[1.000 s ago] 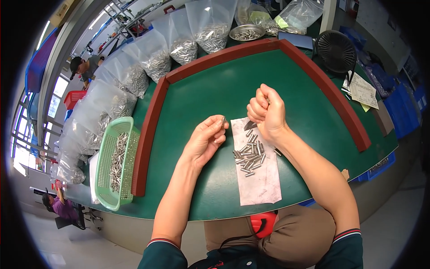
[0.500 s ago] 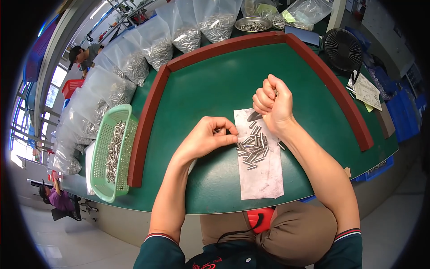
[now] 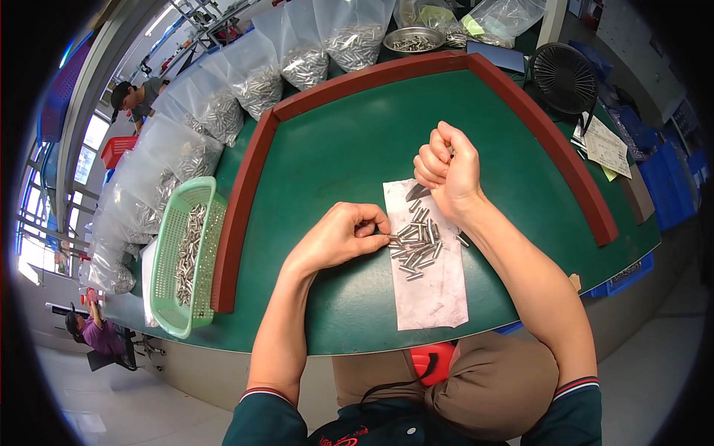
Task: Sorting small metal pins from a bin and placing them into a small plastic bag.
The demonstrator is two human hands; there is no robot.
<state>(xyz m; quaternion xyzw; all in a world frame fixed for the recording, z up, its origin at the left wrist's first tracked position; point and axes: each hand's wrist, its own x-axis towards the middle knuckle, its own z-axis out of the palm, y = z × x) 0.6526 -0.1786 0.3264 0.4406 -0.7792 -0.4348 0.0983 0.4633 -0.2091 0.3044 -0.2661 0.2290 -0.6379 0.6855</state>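
Observation:
A heap of small shiny metal pins [image 3: 416, 244] lies on a stained whitish cloth or paper strip [image 3: 431, 305] on the green tabletop. At the heap's left edge, my left hand [image 3: 338, 236] is closed in a pinch, thumb and forefinger together on what looks like one metal pin. My right hand [image 3: 450, 172] is a fist above the far end of the strip. From its lower side sticks out a dark, flat, blade-like tool [image 3: 418, 192]; its handle is hidden in the fingers. One loose pin [image 3: 462, 241] lies just right of the strip.
A red-brown raised border [image 3: 372, 73] frames the table. Left of it stands a green basket [image 3: 160, 290] of pins. Clear bags [image 3: 357, 41] of pins line the far and left sides, with a metal dish [image 3: 414, 40] and black fan [image 3: 564, 80] beyond. Two people are farther left.
My left hand has shifted slightly down, its thumb and forefinger now closed together at the heap's edge. The right fist stays nearly where it was, still holding the dark tool.

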